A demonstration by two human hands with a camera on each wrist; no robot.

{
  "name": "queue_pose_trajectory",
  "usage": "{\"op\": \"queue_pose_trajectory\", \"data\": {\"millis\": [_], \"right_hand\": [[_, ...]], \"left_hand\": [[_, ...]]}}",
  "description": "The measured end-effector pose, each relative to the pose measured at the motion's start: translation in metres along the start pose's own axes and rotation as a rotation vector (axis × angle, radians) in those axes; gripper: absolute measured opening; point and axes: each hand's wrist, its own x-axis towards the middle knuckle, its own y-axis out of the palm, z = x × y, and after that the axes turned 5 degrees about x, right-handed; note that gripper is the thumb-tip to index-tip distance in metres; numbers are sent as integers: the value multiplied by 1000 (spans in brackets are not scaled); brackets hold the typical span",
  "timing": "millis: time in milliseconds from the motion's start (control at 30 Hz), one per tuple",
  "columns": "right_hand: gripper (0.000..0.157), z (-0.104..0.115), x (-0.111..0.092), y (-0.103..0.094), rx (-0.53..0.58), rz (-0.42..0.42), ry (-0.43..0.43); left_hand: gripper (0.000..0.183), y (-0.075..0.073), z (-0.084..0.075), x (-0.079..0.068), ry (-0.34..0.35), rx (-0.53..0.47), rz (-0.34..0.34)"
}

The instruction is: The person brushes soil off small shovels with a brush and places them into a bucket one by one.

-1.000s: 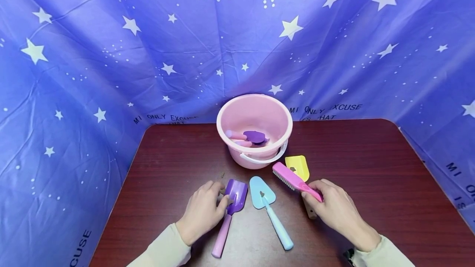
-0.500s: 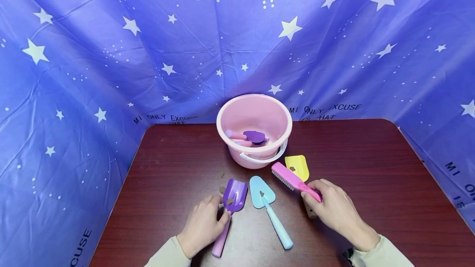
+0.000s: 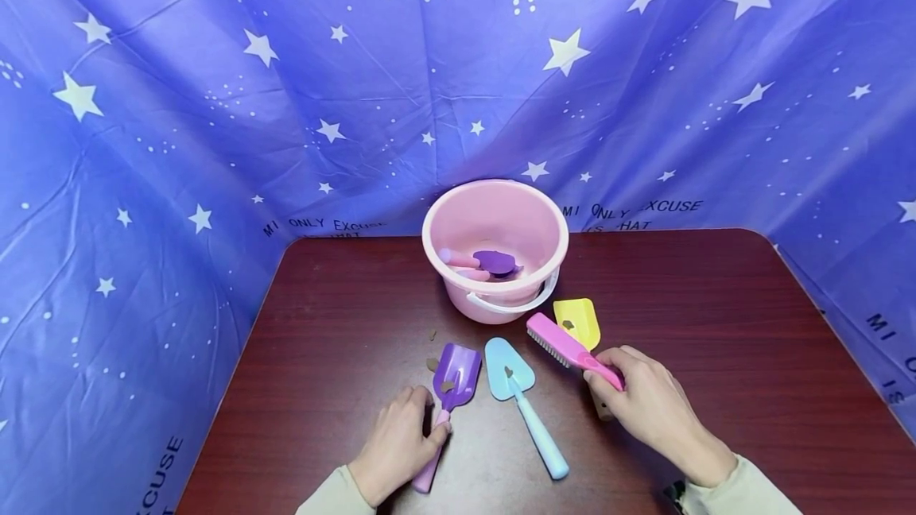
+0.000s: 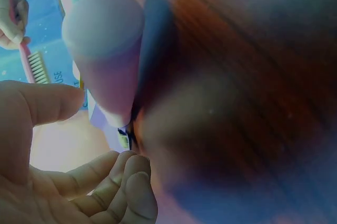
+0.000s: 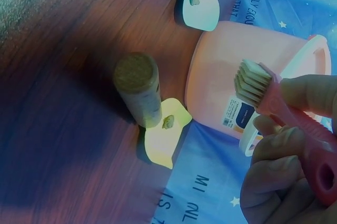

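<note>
My left hand is at the pink handle of a purple toy shovel, which lies on the table. In the left wrist view, thumb and bent fingers stand apart on either side of that handle, without closing on it. My right hand grips a pink brush by its handle, holding it above a yellow shovel. Its pale bristles show in the right wrist view, thumb along the brush. Between the hands lies a light blue trowel. Small brown flakes sit on all three blades.
A pink bucket with a white handle stands behind the tools, holding purple and pink tools. Two more brown flakes lie left of the purple shovel. A starry blue cloth hangs behind the table.
My left hand has drawn back from beside the purple shovel's blade to its handle, leaving a brown flake on the blade. The right hand keeps the brush almost still.
</note>
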Motion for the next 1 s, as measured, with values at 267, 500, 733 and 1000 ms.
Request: {"op": "queue_pose_trajectory", "data": {"millis": [267,500,733,1000], "right_hand": [[12,2,0,0,8,8,7],[12,3,1,4,12,-6,-9],[12,5,2,6,13,-4,-10],[13,1,0,5,6,-8,-7]], "left_hand": [[32,7,0,0,-17,-7,-1],[33,10,2,-3,-22,1,-5],[34,13,2,-4,-30,9,-4],[37,15,-1,-3,-63,28,31]]}}
